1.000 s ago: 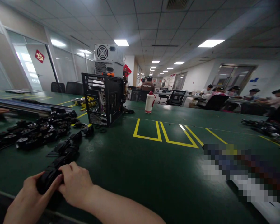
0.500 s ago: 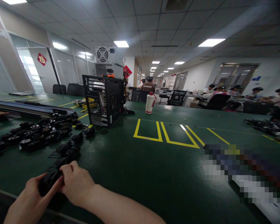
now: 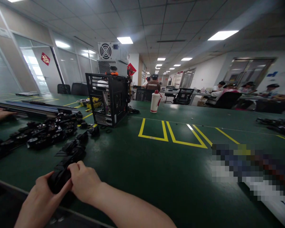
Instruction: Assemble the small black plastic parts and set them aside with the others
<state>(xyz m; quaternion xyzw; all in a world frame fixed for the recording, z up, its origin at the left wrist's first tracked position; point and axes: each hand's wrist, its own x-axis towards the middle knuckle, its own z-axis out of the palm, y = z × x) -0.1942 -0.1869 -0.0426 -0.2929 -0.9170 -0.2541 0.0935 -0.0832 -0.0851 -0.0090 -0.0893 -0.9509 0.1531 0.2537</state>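
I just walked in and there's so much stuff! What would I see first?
Right up close, the left hand and right hand grip a black part at the near edge of the green table. Further back, left of the middle, stands an open black computer case, with a heap of black parts spread to its left. Bright yellow lines mark the middle of the table.

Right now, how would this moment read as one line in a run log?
left hand: grips black part | right hand: grips same black part | near: loose black parts on green table
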